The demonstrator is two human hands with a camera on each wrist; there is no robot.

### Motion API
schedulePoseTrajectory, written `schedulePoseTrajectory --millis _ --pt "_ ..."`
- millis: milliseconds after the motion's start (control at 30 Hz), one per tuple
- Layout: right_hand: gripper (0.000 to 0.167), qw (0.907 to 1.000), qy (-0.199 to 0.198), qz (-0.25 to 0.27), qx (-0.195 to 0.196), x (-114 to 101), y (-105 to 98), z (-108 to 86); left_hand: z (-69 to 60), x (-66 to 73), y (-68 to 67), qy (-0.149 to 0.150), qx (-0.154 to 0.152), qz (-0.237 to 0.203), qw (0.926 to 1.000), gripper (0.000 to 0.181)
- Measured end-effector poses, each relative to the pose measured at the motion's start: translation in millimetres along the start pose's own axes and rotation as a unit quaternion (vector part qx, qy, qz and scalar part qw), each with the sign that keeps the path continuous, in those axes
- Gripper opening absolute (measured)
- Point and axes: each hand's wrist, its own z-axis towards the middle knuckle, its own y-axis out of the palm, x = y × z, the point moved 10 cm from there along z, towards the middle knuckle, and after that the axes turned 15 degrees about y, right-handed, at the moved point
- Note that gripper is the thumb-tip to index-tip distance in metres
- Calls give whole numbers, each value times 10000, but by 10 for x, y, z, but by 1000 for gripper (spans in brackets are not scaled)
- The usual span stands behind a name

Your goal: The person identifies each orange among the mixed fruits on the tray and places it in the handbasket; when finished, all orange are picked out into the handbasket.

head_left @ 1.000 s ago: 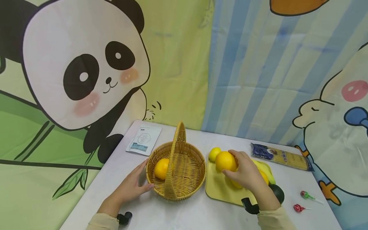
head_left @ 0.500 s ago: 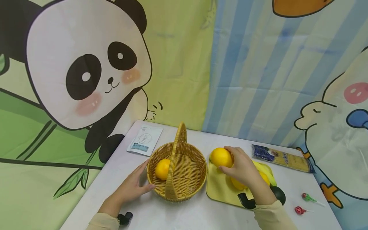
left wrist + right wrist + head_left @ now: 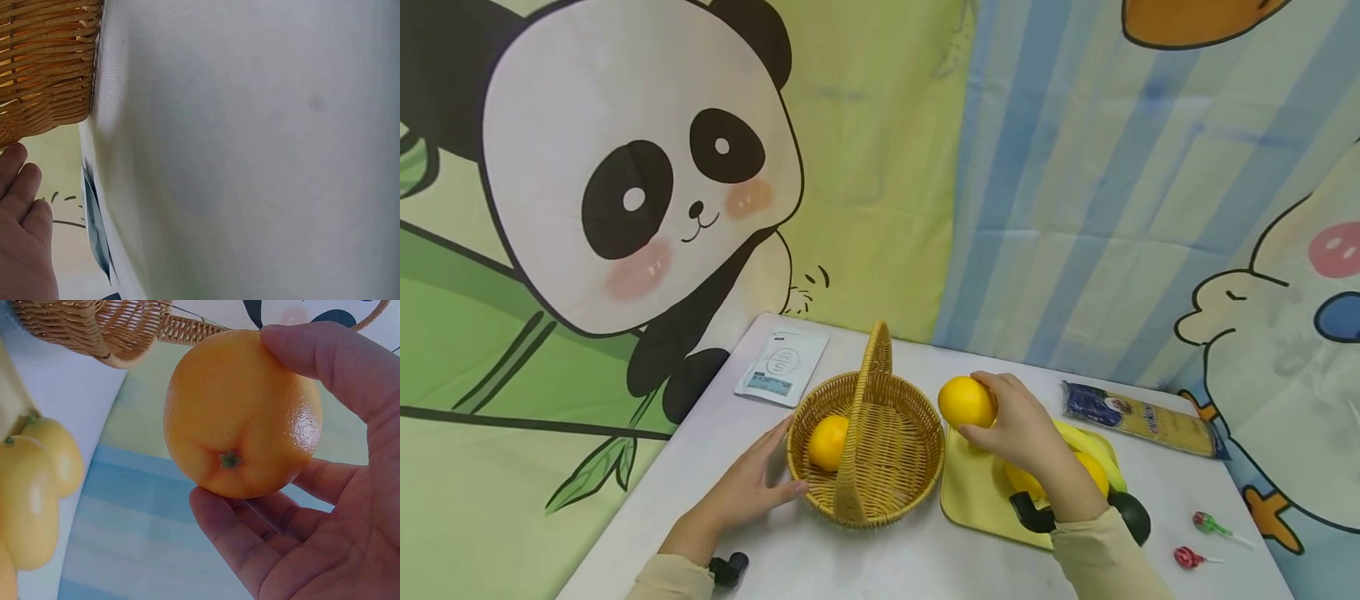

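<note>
In the head view my right hand (image 3: 1021,419) holds an orange (image 3: 967,402) above the left part of a yellow tray (image 3: 967,497). The right wrist view shows the thumb on one side of that orange (image 3: 240,419) and fingers on the other, with its green stem mark facing the camera. My left hand (image 3: 750,483) rests against the left side of a wicker basket (image 3: 891,458), its fingers fairly straight along the rim. A second orange (image 3: 829,443) lies inside the basket, left of the arched handle. In the left wrist view, fingertips (image 3: 15,153) meet the basket's wall (image 3: 47,62).
Bananas (image 3: 1093,450), more yellow-orange fruit (image 3: 1092,473) and a dark green avocado-like fruit (image 3: 1131,515) sit on or beside the tray. A white pouch (image 3: 782,365) lies behind the basket to the left. A pasta packet (image 3: 1142,419) and two lollipops (image 3: 1206,523) lie to the right.
My right hand has lifted the orange off the tray area and carried it left toward the basket. The left hand stays at the basket's side, and the view has shifted slightly.
</note>
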Motion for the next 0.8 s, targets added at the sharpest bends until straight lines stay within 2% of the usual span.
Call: schedulePoseTrajectory --millis 800 --pt "81 9989 -357 -36 -301 -494 138 235 -8 -6 -9 82 54 19 9999 114"
